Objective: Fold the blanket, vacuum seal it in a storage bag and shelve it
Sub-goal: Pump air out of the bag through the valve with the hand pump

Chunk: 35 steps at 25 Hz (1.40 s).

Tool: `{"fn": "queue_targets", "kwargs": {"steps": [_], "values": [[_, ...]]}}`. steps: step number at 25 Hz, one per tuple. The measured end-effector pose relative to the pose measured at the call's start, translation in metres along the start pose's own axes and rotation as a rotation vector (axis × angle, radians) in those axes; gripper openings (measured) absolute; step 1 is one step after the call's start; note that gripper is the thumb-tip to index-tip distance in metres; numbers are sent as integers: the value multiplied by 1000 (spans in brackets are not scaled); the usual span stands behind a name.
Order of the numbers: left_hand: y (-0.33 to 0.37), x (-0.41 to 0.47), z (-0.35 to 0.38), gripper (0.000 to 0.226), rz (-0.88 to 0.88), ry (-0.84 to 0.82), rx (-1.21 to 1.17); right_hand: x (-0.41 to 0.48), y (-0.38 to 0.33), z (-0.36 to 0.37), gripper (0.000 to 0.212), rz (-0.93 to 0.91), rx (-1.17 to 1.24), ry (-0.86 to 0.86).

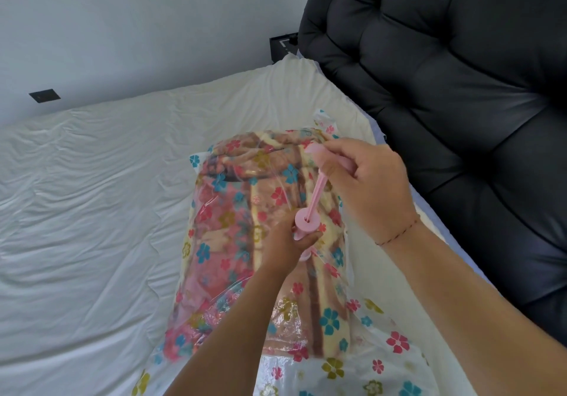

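The left hand (287, 243) gripped the pink pump (314, 193), bracing it on the storage bag (224, 211), while the right hand (371, 181) clenched its raised handle, probably drawing air out.

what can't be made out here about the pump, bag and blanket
1. Where the pump meets the bag: head view, hidden by the left hand.
2. Pump barrel: mostly covered by the left hand's fingers.
3. Bag's near end: cut off by the bottom edge.
4. Blanket pattern: muddled by the bag's flower print and glare.
5. Dark box by the wall: too small, partly behind the headboard.
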<state>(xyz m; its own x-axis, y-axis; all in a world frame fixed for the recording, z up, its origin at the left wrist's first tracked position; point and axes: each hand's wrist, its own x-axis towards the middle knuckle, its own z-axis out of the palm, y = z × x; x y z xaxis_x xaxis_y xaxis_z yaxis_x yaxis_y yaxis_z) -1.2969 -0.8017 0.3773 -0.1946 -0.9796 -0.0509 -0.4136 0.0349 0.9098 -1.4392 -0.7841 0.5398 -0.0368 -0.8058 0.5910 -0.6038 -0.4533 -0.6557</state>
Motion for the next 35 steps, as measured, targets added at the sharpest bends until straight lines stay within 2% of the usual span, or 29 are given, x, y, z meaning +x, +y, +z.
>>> {"fn": "queue_targets", "kwargs": {"steps": [2,4,5,6,7,9,10,11,12,14,15,16,18,19,21,23,24,25,27,29,30,31,33,34,35], "values": [[0,-2,2,40,-6,-6,11,-13,10,7,32,11,-36,-79],[-2,-5,6,43,1,10,36,-43,27,32,36,196,-230,-474],[-3,-6,7,45,12,11,48,-48,31,34,34,235,-298,-568],[-2,-6,7,45,15,16,43,-42,30,29,34,227,-291,-558],[-1,-5,5,43,12,21,29,-29,26,21,35,189,-232,-445],[0,-1,2,39,8,12,15,-3,8,2,35,17,-100,-115],[0,0,2,40,4,7,10,3,5,-2,36,-20,-64,-75],[-1,-1,2,41,0,5,7,-1,7,0,39,-12,-72,-102],[-2,-3,4,42,-3,6,18,-16,13,11,41,42,-118,-197],[-5,-7,8,48,19,15,69,-45,23,32,38,230,-317,-603],[-4,-8,9,48,28,13,75,-45,23,28,36,253,-325,-629],[-3,-7,8,43,27,20,64,-35,21,22,38,271,-241,-563],[-1,-3,4,38,16,24,33,-6,2,1,38,166,-16,-207],[-1,-1,3,40,17,18,25,3,-3,-3,34,135,40,-105],[-2,-1,4,43,13,16,23,-6,3,2,33,154,-19,-149],[-6,-5,8,42,26,21,67,-41,19,30,34,314,-224,-497],[-6,-7,10,39,43,21,86,-50,21,35,36,358,-269,-604],[-5,-8,10,38,47,24,84,-46,19,30,40,356,-241,-602],[-5,-3,7,41,30,41,48,-16,9,11,46,276,-82,-364],[-6,1,4,43,27,28,43,9,-4,-6,33,153,6,-133],[-5,1,5,45,22,24,46,8,-1,-8,28,113,-1,-115],[-6,-1,6,47,20,20,50,-4,8,-1,28,136,-50,-162],[-7,-5,11,45,40,10,73,-42,25,24,31,293,-222,-542],[-7,-6,14,45,57,5,79,-50,27,29,30,324,-267,-653],[-6,-7,14,46,58,10,77,-46,25,25,27,342,-230,-646]]}}
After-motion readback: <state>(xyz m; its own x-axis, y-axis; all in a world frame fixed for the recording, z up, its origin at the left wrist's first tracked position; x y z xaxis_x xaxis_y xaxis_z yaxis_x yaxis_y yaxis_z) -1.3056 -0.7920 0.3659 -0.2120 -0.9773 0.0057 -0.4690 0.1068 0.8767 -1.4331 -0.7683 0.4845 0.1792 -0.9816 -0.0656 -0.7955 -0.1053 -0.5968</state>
